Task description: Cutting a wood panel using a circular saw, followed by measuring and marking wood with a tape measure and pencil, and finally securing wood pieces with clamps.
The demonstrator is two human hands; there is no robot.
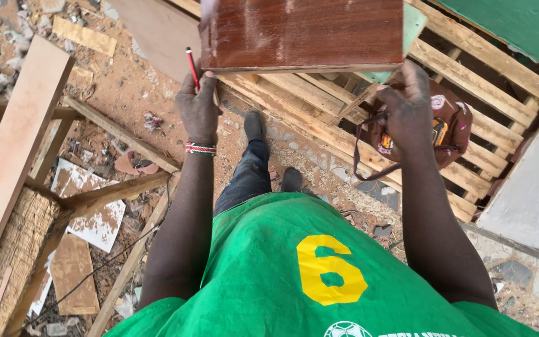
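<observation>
A reddish-brown varnished board point(302, 32) is held up in front of the body, its near edge gripped from below by both hands. The left hand point(198, 107) is closed on the board's left corner, and a red pencil point(192, 67) is pinched in the same hand, standing upright beside the board's edge. A beaded wristband point(200, 148) is worn on that wrist. The right hand point(408, 107) is clamped on the underside near the right corner, fingers curled upward against the wood. The two hands are well apart, one at each end of the near edge.

Below the board, a wooden pallet point(469, 81) is seen lying on the ground, and a brown bag point(453, 125) with a strap rests on its slats, just beyond the right hand; something yellow and black is tucked in it, possibly a tape measure, though the view is too partial to be sure. A green panel point(519, 25) lies past the pallet in the upper right corner, and a pale grey slab point(531, 193) is set at the right edge.

On the left, a long pale plank point(17, 150) is laid across a wooden frame point(113, 187). Sandy ground point(132, 87) strewn with offcuts and sawdust is visible between them. A green shirt point(263, 274) and dark shoes point(255, 125) are seen beneath the arms.
</observation>
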